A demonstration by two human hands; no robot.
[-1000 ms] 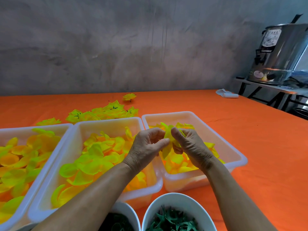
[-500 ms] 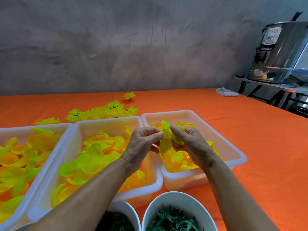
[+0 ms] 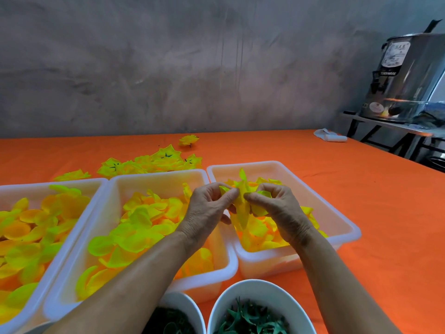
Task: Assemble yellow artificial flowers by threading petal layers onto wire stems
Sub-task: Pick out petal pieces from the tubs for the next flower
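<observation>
Pinching petals [image 3: 242, 203] between both hands, left hand [image 3: 207, 210] and right hand [image 3: 277, 208] fingers curled round them above right tray [image 3: 346, 227], likely lining up layers for threading; stem not visible.

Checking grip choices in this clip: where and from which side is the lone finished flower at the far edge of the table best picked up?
Take the lone flower by its yellow petal head, coming straight down from above. It lies on its side on the orange table, apart from the flower pile, so nothing crowds it. Only a small dark stub shows at its right, too small to pinch reliably.
</observation>
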